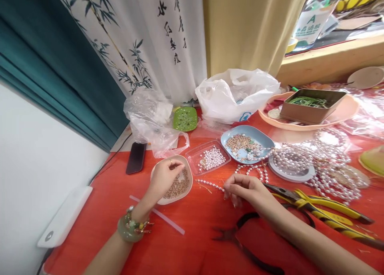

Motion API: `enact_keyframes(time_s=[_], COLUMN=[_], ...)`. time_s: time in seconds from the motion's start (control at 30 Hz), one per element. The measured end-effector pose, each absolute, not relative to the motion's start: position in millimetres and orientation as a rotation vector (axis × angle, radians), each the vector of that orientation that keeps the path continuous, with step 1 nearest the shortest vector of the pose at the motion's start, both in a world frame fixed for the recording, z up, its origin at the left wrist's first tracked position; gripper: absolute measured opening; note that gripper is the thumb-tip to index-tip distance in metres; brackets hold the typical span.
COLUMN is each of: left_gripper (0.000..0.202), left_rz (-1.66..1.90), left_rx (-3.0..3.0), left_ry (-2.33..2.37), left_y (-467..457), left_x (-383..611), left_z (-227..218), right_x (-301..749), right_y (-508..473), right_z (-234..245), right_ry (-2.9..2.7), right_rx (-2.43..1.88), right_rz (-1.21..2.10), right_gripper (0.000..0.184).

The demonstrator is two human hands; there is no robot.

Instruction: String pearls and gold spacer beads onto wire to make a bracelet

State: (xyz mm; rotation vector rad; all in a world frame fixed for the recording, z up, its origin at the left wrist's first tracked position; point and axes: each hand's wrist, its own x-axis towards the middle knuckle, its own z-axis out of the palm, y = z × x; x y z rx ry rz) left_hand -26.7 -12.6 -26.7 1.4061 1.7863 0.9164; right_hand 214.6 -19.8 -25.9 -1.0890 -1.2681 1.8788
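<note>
Nearest edge: black-handled pliers (pixel 240 237) flat on the red table (pixel 195 247), just beside the right forearm. Clear tube (pixel 162 216) lying by the left wrist, a green bangle (pixel 130 229) on that wrist.

Right hand (pixel 244 191) resting on the table, thumb and forefinger pinched shut on one end of a pearl strand (pixel 208 183). Strand stretched leftward across the table toward the bead dish. Yellow-handled pliers (pixel 324 209) just right of that hand.

Left hand (pixel 164 178) over a small white dish (pixel 171 202) of coppery beads (pixel 180 186), fingertips drawn together near the far rim. Bead between them or not: cannot tell.

Farther: clear tray (pixel 193 165) of loose pearls, blue dish (pixel 264 141) of gold beads, heap of pearl bracelets (pixel 315 163) to the right, dark phone (pixel 136 158) to the left.

Farthest: green dish (pixel 185 119), white plastic bag (pixel 237 93), pink tray (pixel 345 111) bearing a metal tin (pixel 300 115).
</note>
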Motion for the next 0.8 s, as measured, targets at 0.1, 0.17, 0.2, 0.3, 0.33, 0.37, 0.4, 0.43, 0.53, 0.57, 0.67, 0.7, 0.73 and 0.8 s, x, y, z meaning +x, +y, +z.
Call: enact_keyframes(time_s=[0.1, 0.17, 0.2, 0.3, 0.33, 0.37, 0.4, 0.43, 0.53, 0.57, 0.67, 0.7, 0.73, 0.8], left_gripper=[0.015, 0.015, 0.016, 0.019, 0.02, 0.022, 0.023, 0.024, 0.025, 0.024, 0.023, 0.023, 0.024, 0.025], left_rz=[0.944, 0.951, 0.945, 0.876, 0.854, 0.838, 0.829, 0.823, 0.81, 0.808, 0.81, 0.81, 0.808, 0.799], left_rx=[1.27, 1.144, 1.059, 0.858, 0.822, 0.796, 0.781, 0.773, 0.768, 0.773, 0.787, 0.788, 0.789, 0.788], left_ry=[1.636, 1.51, 1.442, 1.285, 1.249, 1.221, 1.201, 1.184, 1.151, 1.139, 1.122, 1.125, 1.13, 1.14], left_y=[-16.1, -21.3, -24.7, -35.3, -38.4, -40.9, -42.8, -44.0, -45.1, -44.9, -44.4, -44.4, -44.4, -44.7], left_x=[-17.7, -8.6, -3.4, 12.6, 17.3, 21.3, 24.5, 27.0, 30.6, 31.0, 31.8, 32.2, 32.6, 33.5], left_z=[-22.2, -17.7, -15.5, -10.6, -9.6, -8.8, -8.2, -7.8, -7.7, -7.9, -9.0, -9.2, -9.3, -9.2], right_x=[211.6, 209.8, 209.0, 206.6, 205.9, 205.3, 204.8, 204.4, 203.4, 203.1, 202.2, 201.9, 201.6, 201.2], right_y=[-22.0, -23.8, -25.0, -30.3, -32.6, -35.1, -37.6, -40.0, -45.6, -46.8, -48.2, -48.2, -48.0, -47.3], right_z=[-28.3, -28.2, -27.4, -22.2, -19.9, -17.6, -15.3, -13.4, -10.0, -9.5, -9.2, -9.2, -9.4, -9.8], right_ry=[-1.273, -1.274, -1.274, -1.273, -1.273, -1.276, -1.28, -1.286, -1.306, -1.313, -1.328, -1.333, -1.338, -1.344], right_rx=[-1.085, -1.079, -1.074, -1.054, -1.05, -1.046, -1.046, -1.049, -1.051, -1.05, -1.06, -1.069, -1.075, -1.078], right_rz=[1.881, 1.883, 1.885, 1.895, 1.898, 1.907, 1.916, 1.925, 1.945, 1.946, 1.932, 1.925, 1.919, 1.909], right_gripper=[0.014, 0.014, 0.015, 0.014, 0.013, 0.013, 0.012, 0.011, 0.008, 0.008, 0.007, 0.007, 0.008, 0.008])
